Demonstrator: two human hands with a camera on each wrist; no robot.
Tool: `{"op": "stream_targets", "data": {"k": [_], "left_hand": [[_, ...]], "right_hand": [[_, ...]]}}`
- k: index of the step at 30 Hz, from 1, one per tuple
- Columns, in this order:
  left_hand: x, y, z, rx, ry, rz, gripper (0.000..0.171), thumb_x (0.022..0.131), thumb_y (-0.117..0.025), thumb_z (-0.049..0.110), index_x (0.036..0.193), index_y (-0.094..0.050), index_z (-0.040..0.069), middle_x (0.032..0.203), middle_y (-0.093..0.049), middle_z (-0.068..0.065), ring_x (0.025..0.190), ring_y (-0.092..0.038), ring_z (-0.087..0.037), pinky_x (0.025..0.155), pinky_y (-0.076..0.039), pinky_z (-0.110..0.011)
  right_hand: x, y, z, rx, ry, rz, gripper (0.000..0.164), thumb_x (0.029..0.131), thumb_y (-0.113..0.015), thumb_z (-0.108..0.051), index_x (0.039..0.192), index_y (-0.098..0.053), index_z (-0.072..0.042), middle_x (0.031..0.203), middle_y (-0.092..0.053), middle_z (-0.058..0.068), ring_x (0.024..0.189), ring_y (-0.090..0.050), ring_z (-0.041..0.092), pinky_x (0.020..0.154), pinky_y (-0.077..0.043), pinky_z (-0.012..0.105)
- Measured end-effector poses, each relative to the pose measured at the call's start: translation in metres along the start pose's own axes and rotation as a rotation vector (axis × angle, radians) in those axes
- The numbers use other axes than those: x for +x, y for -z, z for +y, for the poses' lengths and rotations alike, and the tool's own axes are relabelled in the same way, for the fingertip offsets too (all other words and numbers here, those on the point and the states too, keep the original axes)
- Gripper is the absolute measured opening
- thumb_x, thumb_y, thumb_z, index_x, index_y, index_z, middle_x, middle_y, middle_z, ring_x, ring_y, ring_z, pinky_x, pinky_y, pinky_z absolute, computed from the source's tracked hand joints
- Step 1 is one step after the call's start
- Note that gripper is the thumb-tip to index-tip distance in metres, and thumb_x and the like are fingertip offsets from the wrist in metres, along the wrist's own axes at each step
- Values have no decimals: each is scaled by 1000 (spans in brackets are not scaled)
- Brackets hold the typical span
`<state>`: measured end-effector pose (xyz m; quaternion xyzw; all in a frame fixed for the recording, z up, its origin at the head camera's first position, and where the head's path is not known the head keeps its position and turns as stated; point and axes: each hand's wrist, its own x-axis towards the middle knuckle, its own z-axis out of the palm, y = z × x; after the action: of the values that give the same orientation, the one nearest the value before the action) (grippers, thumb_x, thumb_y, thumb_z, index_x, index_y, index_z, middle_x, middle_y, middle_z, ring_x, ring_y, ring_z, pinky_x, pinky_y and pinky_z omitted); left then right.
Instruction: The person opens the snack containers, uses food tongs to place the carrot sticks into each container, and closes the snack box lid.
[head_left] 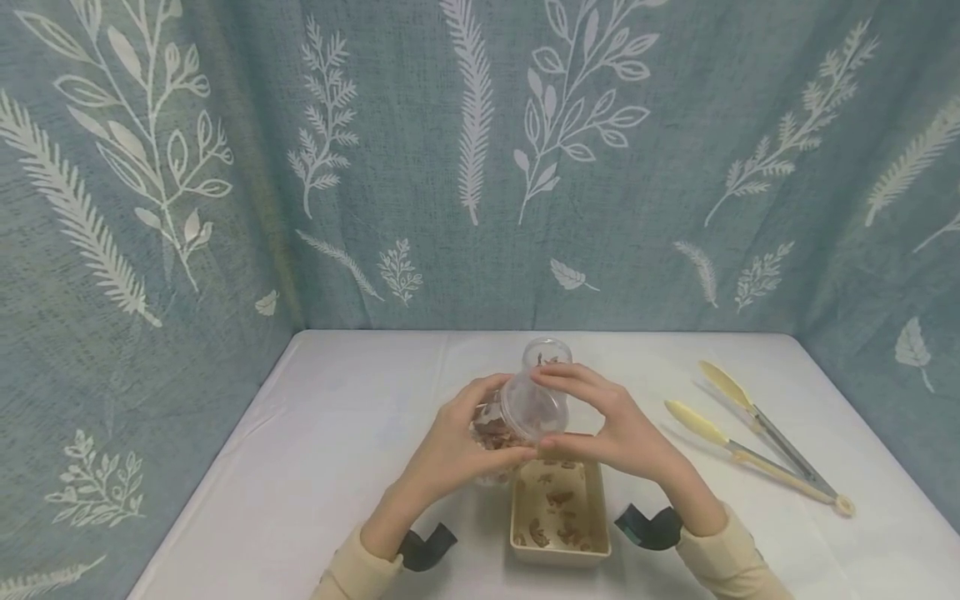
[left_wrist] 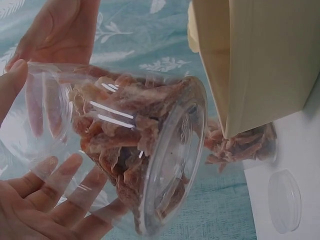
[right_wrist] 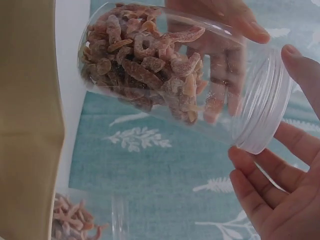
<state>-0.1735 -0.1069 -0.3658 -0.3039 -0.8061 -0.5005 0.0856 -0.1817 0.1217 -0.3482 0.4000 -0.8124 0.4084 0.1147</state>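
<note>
A clear plastic jar (head_left: 491,433), partly filled with brownish dried strips or pieces, is tilted above the far end of a beige rectangular box (head_left: 561,558). My left hand (head_left: 450,446) grips the jar's body, its fingers curved round the side. The jar's clear round lid (right_wrist: 262,102) sits on its mouth, and my right hand (head_left: 611,425) holds that lid by the rim between thumb and fingers. Inside the box lie several brown pieces (head_left: 560,498). Behind the held jar stands a second clear jar (head_left: 547,350) with similar pieces, partly hidden by my right hand.
Yellow-tipped metal tongs (head_left: 697,421) lie spread on the white table (head_left: 337,467) at the right. A loose clear lid (left_wrist: 285,201) rests on the table in the left wrist view. Blue-green curtains (head_left: 420,167) with white leaf prints rise behind and at both sides.
</note>
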Motion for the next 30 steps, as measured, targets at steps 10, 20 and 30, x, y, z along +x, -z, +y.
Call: {"op": "stream_targets", "data": {"k": [10,20,30], "left_hand": [[-1,-3,1,168,-98,61,78,67,-82,35,132,-46,13,126,-55,1,115,-53,-14,99,-45,-35],[-1,-2,3,148,-110,65,75,69,-81,33,132,-46,13,123,-55,1,112,-54,-13,94,-49,-33],[-4,6,6,-54,23,-22,77,68,-82,31,135,-45,22,132,-52,4,118,-51,-14,93,-49,-34]], "right_hand": [[0,-7,-9,-78,-86,74,74,70,-81,-30,134,-48,-13,124,-53,-2,114,-51,15,94,-49,38],[0,-8,-9,-79,-34,99,70,71,-81,-21,133,-50,-9,126,-53,2,117,-51,20,95,-48,41],[-1,-2,-13,38,22,53,68,74,-75,-9,136,-47,-11,137,-47,6,128,-41,21,104,-39,41]]}}
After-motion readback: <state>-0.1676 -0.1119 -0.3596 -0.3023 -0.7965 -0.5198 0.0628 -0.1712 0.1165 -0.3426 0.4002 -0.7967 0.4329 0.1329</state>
